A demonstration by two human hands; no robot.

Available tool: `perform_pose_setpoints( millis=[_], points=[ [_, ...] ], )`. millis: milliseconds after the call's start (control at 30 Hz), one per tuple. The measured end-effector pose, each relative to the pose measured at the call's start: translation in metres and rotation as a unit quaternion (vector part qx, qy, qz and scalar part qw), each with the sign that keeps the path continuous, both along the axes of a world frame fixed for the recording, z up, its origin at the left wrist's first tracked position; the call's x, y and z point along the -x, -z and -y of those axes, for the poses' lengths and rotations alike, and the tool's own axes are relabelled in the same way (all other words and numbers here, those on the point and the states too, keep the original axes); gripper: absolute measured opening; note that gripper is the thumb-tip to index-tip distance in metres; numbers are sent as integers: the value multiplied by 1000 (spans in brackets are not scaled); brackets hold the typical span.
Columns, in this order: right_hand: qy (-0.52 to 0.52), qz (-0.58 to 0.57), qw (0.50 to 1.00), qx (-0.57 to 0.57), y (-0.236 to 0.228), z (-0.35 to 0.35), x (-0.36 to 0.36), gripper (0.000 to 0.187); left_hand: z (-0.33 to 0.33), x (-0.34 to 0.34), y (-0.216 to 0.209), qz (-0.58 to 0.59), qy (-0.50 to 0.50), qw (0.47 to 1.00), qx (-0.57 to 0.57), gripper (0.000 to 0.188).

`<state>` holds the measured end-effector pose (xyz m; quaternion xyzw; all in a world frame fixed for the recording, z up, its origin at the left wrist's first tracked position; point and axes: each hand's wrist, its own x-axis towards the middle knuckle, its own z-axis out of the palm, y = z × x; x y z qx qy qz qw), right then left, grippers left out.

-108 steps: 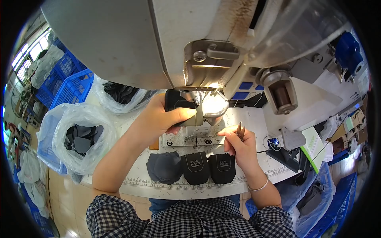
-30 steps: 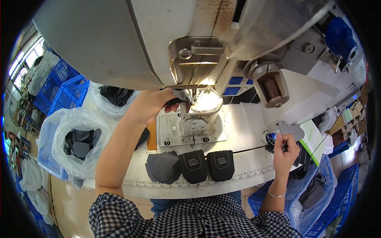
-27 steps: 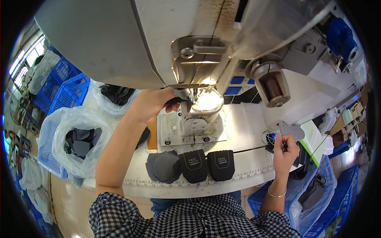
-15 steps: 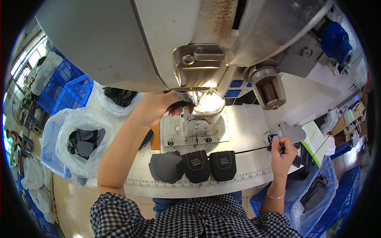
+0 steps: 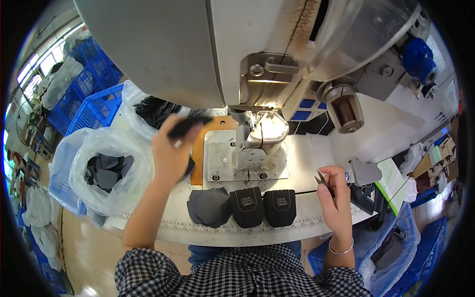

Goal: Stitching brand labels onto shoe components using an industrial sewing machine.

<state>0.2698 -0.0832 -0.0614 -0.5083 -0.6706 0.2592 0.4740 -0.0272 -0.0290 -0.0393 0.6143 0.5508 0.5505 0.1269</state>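
Observation:
My left hand (image 5: 166,153) is raised left of the sewing machine's needle area, its fingers closed on a small black fabric piece (image 5: 189,127). Motion blurs both of them. In my right hand (image 5: 336,200), over the right side of the table, is a pair of small thread snips (image 5: 322,180) with the tips pointing up and left. Between the hands stands the lit sewing machine (image 5: 262,136) above its metal plate. Along the front edge lie a stack of grey fabric pieces (image 5: 209,208), then a black pouch (image 5: 246,209) and a second black pouch (image 5: 280,208) beside it.
Plastic-lined bags, one with grey pieces (image 5: 106,173) and one with black pieces (image 5: 156,114), stand at the left near a blue crate (image 5: 96,111). Overhead hangs the machine's large body (image 5: 148,49). A lined blue basket (image 5: 391,247) sits low at the right.
My left hand has left the needle area and swung left, carrying the black piece. My right hand has shifted slightly left, and the snips in it now show clearly.

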Motion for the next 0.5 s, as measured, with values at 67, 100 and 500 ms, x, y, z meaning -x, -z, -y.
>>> perform_pose_setpoints(
  millis=[67, 100, 500],
  points=[
    [-39, -34, 998, 27, 5, 1, 3, 21, 25, -2, 15, -149, 40, 969, -194, 12],
    [-78, -49, 995, 28, 1, 2, 9, 21, 34, -4, 16, -196, 71, 949, -236, 17],
    [-257, -44, 965, -22, -16, 2, 54, 26, 63, -29, 18, -287, 119, 871, -381, 28]
  ],
)
